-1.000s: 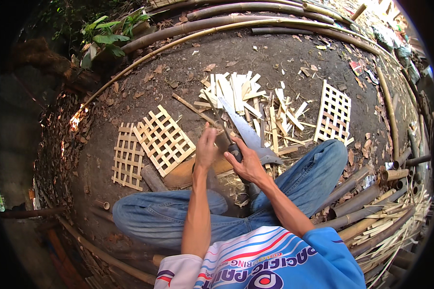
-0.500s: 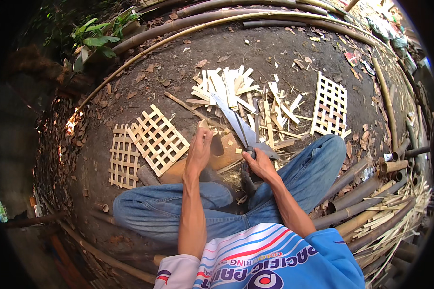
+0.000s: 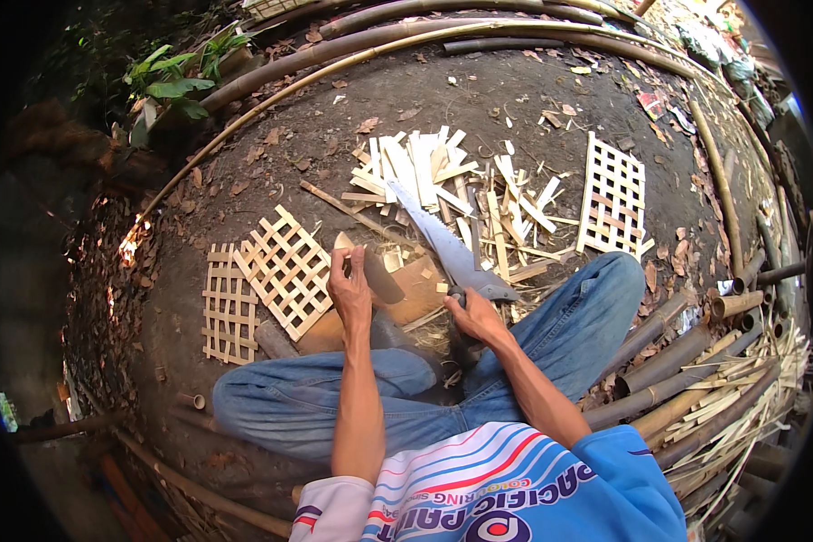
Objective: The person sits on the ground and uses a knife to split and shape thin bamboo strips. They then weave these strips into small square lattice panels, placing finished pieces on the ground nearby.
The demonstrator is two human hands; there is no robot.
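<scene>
My left hand [image 3: 350,287] is closed round a broad-bladed knife [image 3: 384,282]. Its dark blade shows to the right of my fingers, and a pale wooden end rises above them. My right hand [image 3: 474,316] is closed just below the dark handle of a handsaw [image 3: 438,237]. A small dark object partly shows at its thumb, but I cannot make out what is held. The saw lies with its blade pointing away, across scattered bamboo pieces. A worn wooden board [image 3: 415,287] lies between my hands, with a small pale chip [image 3: 443,288] near my right fingertips.
Pale bamboo slats [image 3: 415,167] are heaped beyond the saw. Two woven bamboo lattices, one of them tilted [image 3: 285,271], lie at left, and another lattice [image 3: 611,199] at right. Bamboo poles [image 3: 664,370] and split strips [image 3: 741,397] crowd the right side. Long poles [image 3: 334,68] border the far ground.
My left hand has moved left and slightly nearer with the knife, whose blade shows more plainly. My right hand has shifted a little left and nearer, away from the saw handle.
</scene>
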